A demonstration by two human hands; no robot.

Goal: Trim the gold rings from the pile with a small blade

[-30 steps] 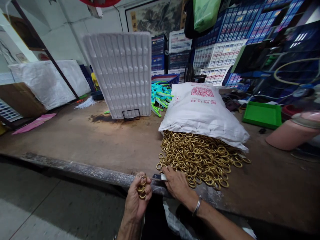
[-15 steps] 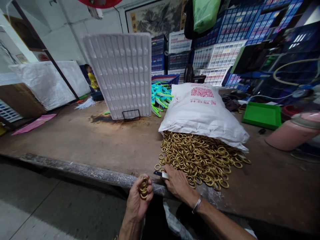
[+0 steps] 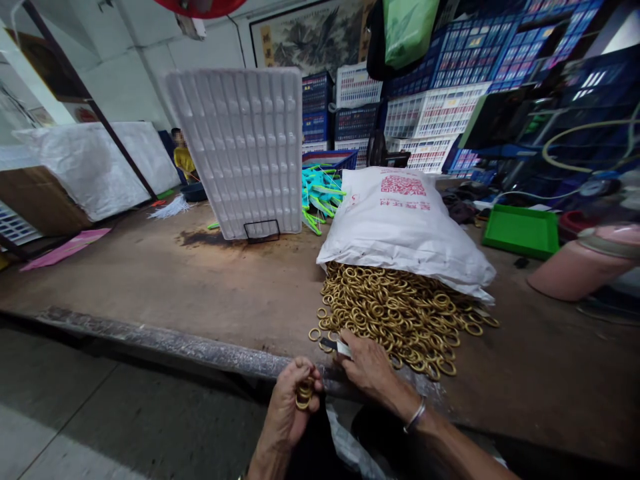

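My left hand [image 3: 291, 401] is curled round several brass-coloured rings [image 3: 303, 395], below the table's front edge. In my right hand [image 3: 371, 371] is a small knife [image 3: 343, 349] with a white handle and a dark blade pointing left. The right hand is at the near edge of a pile of gold rings [image 3: 385, 313], its wrist wearing a silver bangle. Whether its fingers touch rings is hidden. The pile spreads from under a white woven sack [image 3: 400, 227] with red print, lying on the table. A few loose rings lie beside the blade.
An upright white moulded plastic panel [image 3: 245, 153] stands in a black wire stand [image 3: 262, 231] on the table [image 3: 165, 280]. Turquoise and green plastic pieces [image 3: 320, 190] lie behind it. To the right are a green tray [image 3: 521, 231] and a pink container [image 3: 580, 263]. A person in yellow [image 3: 185, 160] is far back.
My left hand has moved right and slightly down with the rings in it. My right hand, with the knife, has shifted a little to the right along the pile's near edge.
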